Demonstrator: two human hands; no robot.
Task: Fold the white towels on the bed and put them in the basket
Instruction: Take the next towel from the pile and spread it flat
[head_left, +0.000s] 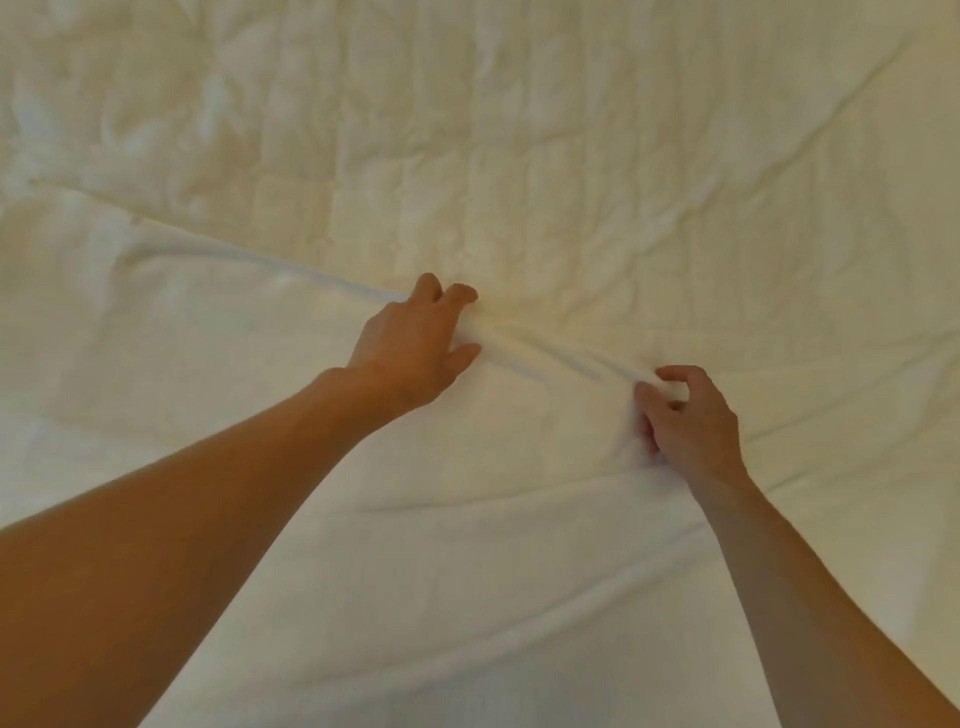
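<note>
A large white towel (249, 374) lies spread over the near part of the bed, its far edge running from the left down toward the middle. My left hand (415, 348) grips that far edge at the centre, fingers curled into a bunched ridge of cloth. A little to the right and nearer me, my right hand (685, 415) pinches the same ridge between thumb and curled fingers. The towel is creased between the two hands. No basket is in view.
The quilted cream bedcover (519, 130) fills the whole far half of the view, wrinkled and flat. More white cloth with long folds (493, 597) lies near me between my forearms.
</note>
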